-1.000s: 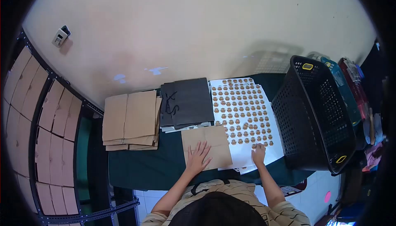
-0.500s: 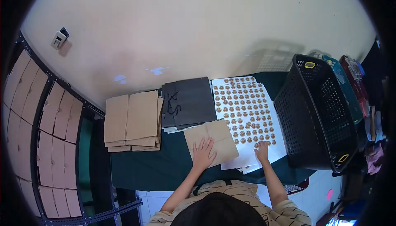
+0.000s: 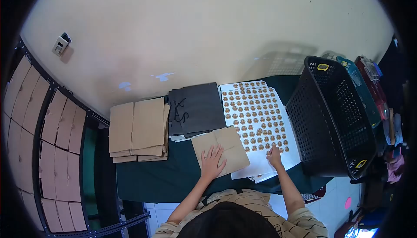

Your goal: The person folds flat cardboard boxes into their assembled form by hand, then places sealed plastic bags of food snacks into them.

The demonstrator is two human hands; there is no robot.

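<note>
My left hand (image 3: 212, 162) lies flat with fingers spread on a brown cardboard piece (image 3: 232, 148) near the front of the table. At the right, my right hand (image 3: 273, 156) touches the lower part of the white sticker sheets (image 3: 256, 164), its fingers pinched together at a round brown sticker (image 3: 280, 150). Whatever the fingertips grip is too small to make out. Rows of round brown stickers cover the upper part of the sheets. Behind the cardboard piece lies a stack of black paper bags (image 3: 200, 107) with black cord handles.
Folded brown cardboard (image 3: 143, 127) is stacked on the left of the dark green tablecloth (image 3: 173, 177). A tall black plastic basket (image 3: 312, 120) stands at the right. Shelves with brown boxes (image 3: 47, 168) line the far left. An outlet (image 3: 60, 46) is on the wall.
My right hand has shifted slightly up and left on the sticker sheets, and its fingers are drawn closer together. My left hand stays on the cardboard piece. The whole view has shifted slightly.
</note>
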